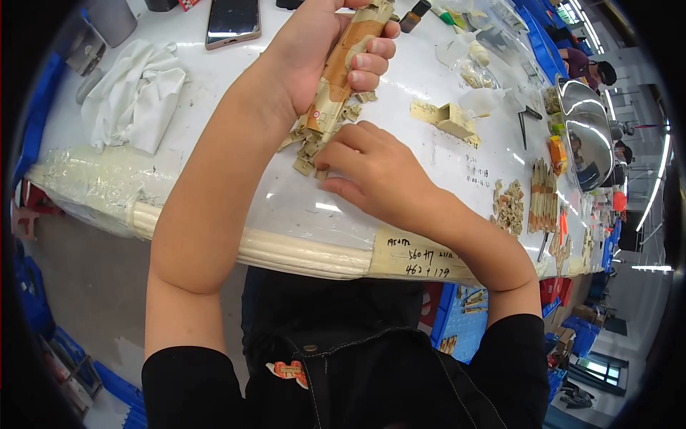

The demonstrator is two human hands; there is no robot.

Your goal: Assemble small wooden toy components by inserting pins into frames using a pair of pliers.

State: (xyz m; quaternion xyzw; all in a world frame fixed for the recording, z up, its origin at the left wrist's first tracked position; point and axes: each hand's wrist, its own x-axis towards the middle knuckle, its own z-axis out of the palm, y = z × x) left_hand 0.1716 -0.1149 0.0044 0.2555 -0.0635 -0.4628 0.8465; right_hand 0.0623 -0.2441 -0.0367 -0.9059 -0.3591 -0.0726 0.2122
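The long part (330, 89) in your left hand (314, 64) looked like smooth, matt plastic with a printed camouflage finish, and the small pieces (307, 159) below it had the same dull plastic look. Your tabletop (207, 79) was smooth and glossy, its front edge wrapped in shiny, wrinkled clear film (93, 179). The white cloth (136, 93) was matt and crumpled; the phone (234, 20) looked glassy. The basin (587, 107) resembled polished metal, the blue tray (443, 311) plastic, and your black garment (386, 379) matt, stitched fabric.

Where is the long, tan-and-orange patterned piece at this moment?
In the head view, the long piece is at the upper middle, gripped in the left hand; its lower end is near small tan pieces and the right hand.
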